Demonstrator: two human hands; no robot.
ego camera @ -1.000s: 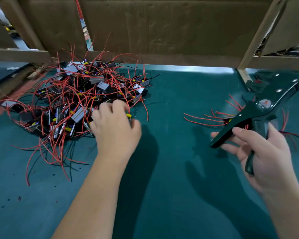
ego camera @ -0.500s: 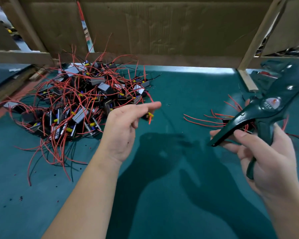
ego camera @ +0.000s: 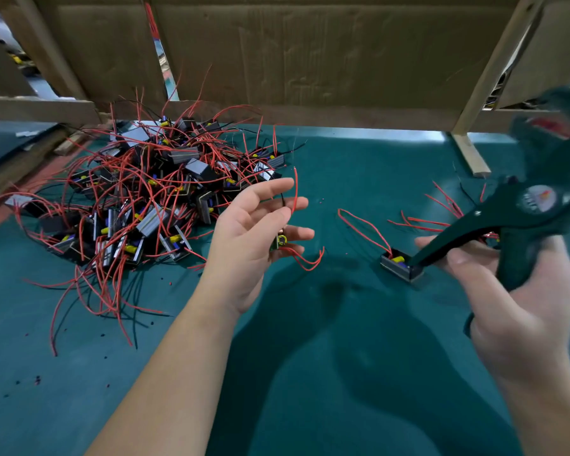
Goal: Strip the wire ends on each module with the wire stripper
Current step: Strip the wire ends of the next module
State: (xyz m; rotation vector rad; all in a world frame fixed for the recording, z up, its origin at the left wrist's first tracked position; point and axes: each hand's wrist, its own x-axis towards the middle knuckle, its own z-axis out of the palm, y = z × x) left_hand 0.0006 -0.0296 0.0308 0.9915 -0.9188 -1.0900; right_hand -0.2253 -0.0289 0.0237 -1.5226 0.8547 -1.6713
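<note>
The left hand (ego camera: 254,235) is raised above the green bench (ego camera: 79,406) with fingers loosely spread. It holds one module (ego camera: 279,241) against the inner fingers, its red leads (ego camera: 295,189) hanging free so that an end can be presented to the tool; the exact pinch point cannot be resolved. The right hand (ego camera: 520,311) grips the handles of the wire stripper (ego camera: 520,222), fingers curled round them, head tilted up and away, motion-blurred, not yet at a lead. The unprocessed pile of modules (ego camera: 139,199) lies left of the left hand, within reach. A single module (ego camera: 400,264) sits on the bench under the stripper's lower handle tip; contact cannot be determined. Loose red wires (ego camera: 438,215) lie behind the tool. Insulation scraps (ego camera: 37,380) dot the bench. Tangled leads in the pile may snag on withdrawal.
</note>
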